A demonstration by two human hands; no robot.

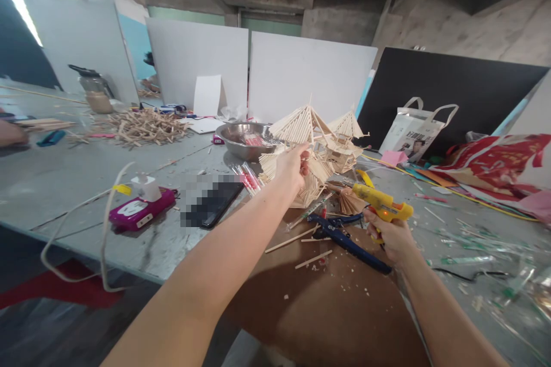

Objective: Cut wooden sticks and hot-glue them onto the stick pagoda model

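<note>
From my end, the stick model (297, 124) stands on the desk (92, 169), near the brown board's (344, 312) far edge. My left hand (293, 166) is at its roof, grip unclear; my right hand (390, 234) grasps a yellow glue gun (382, 204), near blue-handled pliers (356, 249).

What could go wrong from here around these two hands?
The yellow glue gun in the right hand points toward the left hand in this view, so a hot tip might burn it.

The model at the left hand is built of thin sticks, so a hard squeeze may crack it.

The blue pliers lie close to the right hand and could snag its movement.
</note>
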